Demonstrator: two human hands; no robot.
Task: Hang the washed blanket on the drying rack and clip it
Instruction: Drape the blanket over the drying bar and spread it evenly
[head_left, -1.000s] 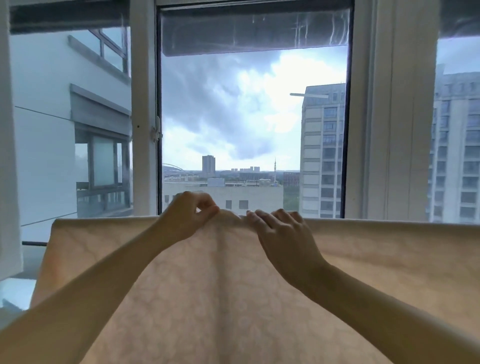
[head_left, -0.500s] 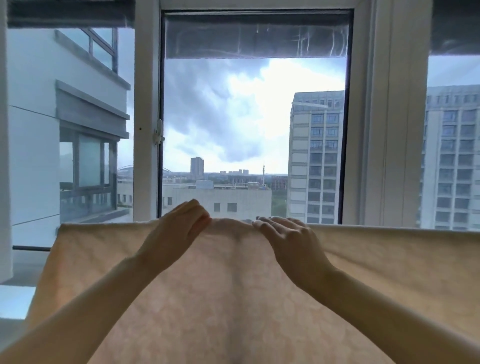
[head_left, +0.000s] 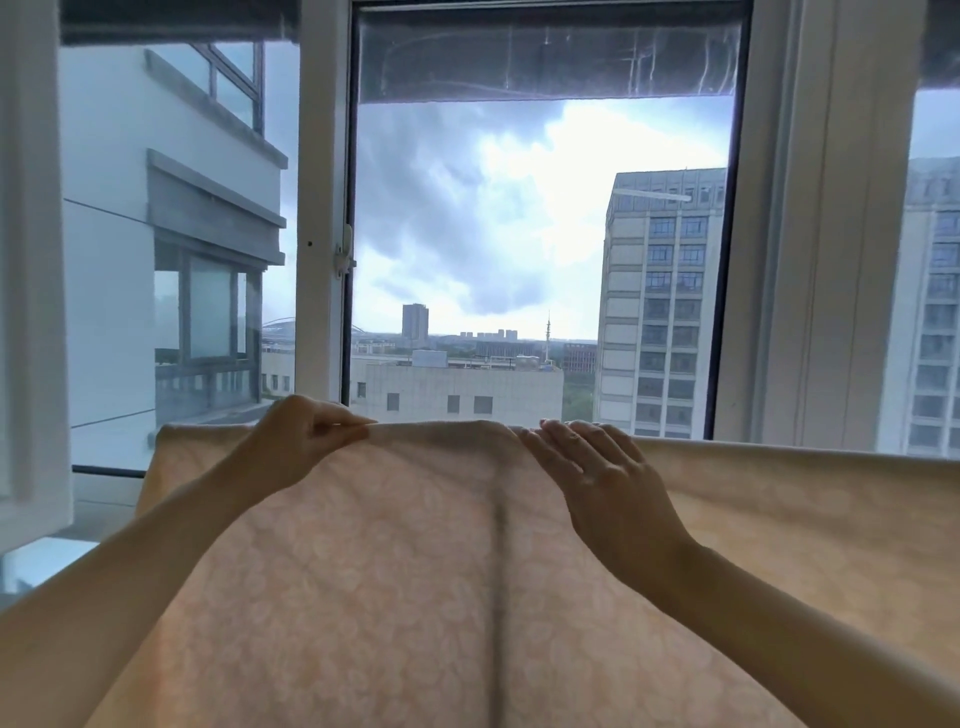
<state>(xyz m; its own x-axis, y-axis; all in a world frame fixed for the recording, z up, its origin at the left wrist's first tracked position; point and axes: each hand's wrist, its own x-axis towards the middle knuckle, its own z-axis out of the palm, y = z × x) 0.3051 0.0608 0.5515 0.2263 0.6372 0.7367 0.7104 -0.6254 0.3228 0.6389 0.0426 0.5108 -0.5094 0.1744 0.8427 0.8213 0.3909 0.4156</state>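
Observation:
A pale peach blanket (head_left: 395, 571) with a faint floral pattern hangs in front of me, its folded top edge running across the view below the window. The rack under it is hidden by the cloth. My left hand (head_left: 301, 447) pinches the top fold between thumb and fingers. My right hand (head_left: 597, 478) lies flat on the top edge a little to the right, fingers spread and curled over the fold. A vertical crease runs down the cloth between my arms. No clip is in sight.
A tall window (head_left: 540, 234) with white frames stands right behind the blanket, its handle (head_left: 344, 254) at the left. Buildings and grey clouds lie outside. A white frame or wall edge (head_left: 31, 312) stands at the far left.
My hands have slid apart along the top edge, the left one going left and now pinching the fold. The view has tilted slightly up.

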